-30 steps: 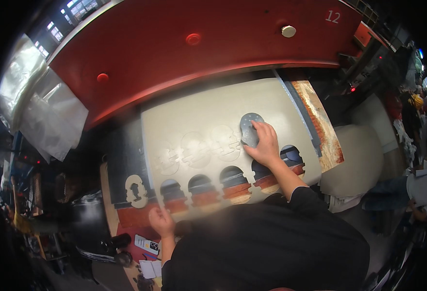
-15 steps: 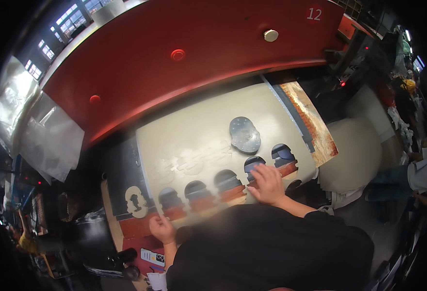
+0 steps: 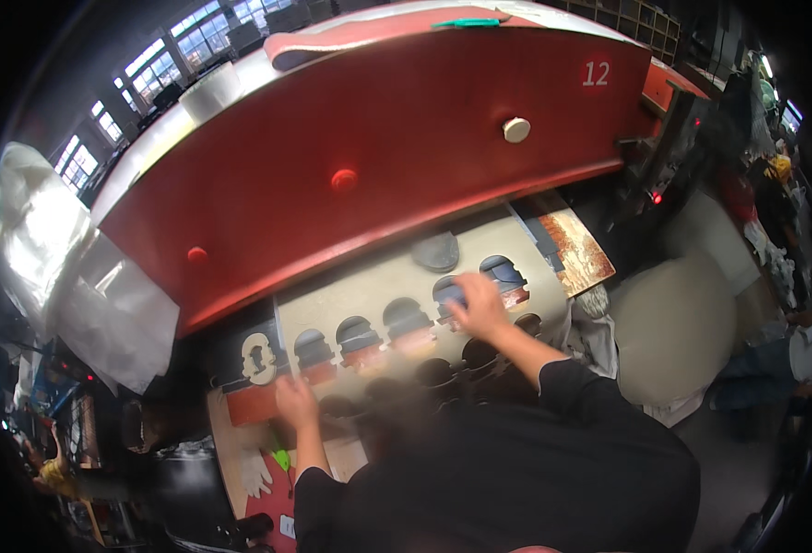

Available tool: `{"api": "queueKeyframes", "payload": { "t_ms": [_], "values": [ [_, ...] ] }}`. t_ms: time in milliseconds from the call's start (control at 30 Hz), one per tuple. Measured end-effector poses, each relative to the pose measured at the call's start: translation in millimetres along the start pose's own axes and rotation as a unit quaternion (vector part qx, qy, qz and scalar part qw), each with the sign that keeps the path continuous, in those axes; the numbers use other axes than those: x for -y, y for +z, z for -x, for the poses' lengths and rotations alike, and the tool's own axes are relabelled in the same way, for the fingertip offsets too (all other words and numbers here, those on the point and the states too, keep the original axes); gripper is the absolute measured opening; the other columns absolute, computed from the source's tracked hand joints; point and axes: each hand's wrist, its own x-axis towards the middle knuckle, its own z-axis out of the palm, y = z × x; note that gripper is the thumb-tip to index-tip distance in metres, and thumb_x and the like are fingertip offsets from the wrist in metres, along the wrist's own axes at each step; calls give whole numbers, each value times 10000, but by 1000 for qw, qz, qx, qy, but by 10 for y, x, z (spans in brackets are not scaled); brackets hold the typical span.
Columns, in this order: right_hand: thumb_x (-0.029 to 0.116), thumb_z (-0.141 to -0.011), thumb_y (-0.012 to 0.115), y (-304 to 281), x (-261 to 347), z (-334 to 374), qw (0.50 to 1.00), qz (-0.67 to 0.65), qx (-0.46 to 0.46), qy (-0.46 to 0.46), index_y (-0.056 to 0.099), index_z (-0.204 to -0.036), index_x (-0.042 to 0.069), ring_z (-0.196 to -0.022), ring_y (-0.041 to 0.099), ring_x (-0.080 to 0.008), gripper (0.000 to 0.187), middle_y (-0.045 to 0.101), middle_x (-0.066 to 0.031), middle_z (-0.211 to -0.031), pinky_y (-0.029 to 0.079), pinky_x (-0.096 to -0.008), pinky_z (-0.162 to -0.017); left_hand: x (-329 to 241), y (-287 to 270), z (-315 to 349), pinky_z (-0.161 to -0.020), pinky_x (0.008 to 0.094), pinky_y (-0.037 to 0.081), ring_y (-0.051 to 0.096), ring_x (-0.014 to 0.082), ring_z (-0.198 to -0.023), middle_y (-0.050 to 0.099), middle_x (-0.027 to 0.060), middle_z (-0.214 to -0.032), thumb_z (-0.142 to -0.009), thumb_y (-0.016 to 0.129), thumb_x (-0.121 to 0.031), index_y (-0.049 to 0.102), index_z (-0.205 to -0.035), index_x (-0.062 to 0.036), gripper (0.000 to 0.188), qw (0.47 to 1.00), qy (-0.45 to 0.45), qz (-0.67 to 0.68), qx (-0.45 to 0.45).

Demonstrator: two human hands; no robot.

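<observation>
A beige sheet [image 3: 332,300] with rows of dark rounded cutouts lies before me, and more cutouts show in its part nearest my body. My right hand [image 3: 481,309] is at a cutout right of the middle, fingers bent over its edge and seemingly gripping the sheet. At the sheet's left edge, my left hand [image 3: 297,403] has its fingers pressed together on the border. A dark grey cutting die [image 3: 436,252] rests on the sheet beyond my right hand, its far part hidden by the red machine beam. Left of the sheet lies a beige cut piece [image 3: 260,375] with a slot.
The red beam [image 3: 424,111] of the press spans the far side, with round buttons on its front. Clear plastic sheeting [image 3: 115,304] hangs at the left. A rounded beige panel [image 3: 673,313] stands at the right. A white glove [image 3: 254,474] lies near my left forearm.
The view has tilted up, showing more of the beam and its top. The beam now covers part of the die. Both hands keep nearly the same places on the sheet.
</observation>
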Motion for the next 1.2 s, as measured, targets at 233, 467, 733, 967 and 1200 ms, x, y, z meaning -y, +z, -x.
{"api": "queueKeyframes", "payload": {
  "t_ms": [233,467,733,967,1200],
  "values": [
    [264,-967,553,-1141,-916,-1437,976,64,-186,90,619,-927,37,-853,617,-394,240,643,-185,-855,485,-474,-748,79,94,-78,-664,443,459,587,324,-704,589,143,-749,-912,612,-175,522,-906,-19,180,999,-19,27,1],
    [306,-928,603,-1401,-606,-828,990,30,-67,118,633,-946,71,-878,630,-358,238,660,-152,-898,504,-466,-759,-86,-57,-106,-755,502,453,598,418,-850,630,229,-873,-892,615,-181,554,-939,9,206,994,-81,57,46],
    [377,-819,712,-276,71,431,984,13,162,-67,691,-928,95,-1062,565,-255,303,658,-66,-953,367,-488,-973,-109,-106,-65,-751,495,461,606,402,-825,629,217,-852,-900,612,-182,547,-946,11,209,992,-90,65,52],
    [410,-865,647,-124,23,621,989,40,107,-89,699,-898,85,-1108,549,-277,331,654,-105,-987,334,-519,-1016,-97,-61,-26,-635,411,466,571,283,-632,565,126,-692,-937,605,-183,503,-880,-24,198,997,-39,66,-14],
    [374,-869,642,-161,116,697,992,38,103,-58,694,-902,60,-1163,531,-322,320,646,-133,-999,327,-538,-1038,-116,-87,37,-662,433,465,581,327,-681,594,157,-750,-929,607,-204,530,-883,-1,222,994,-82,76,-1]
  ]
}}
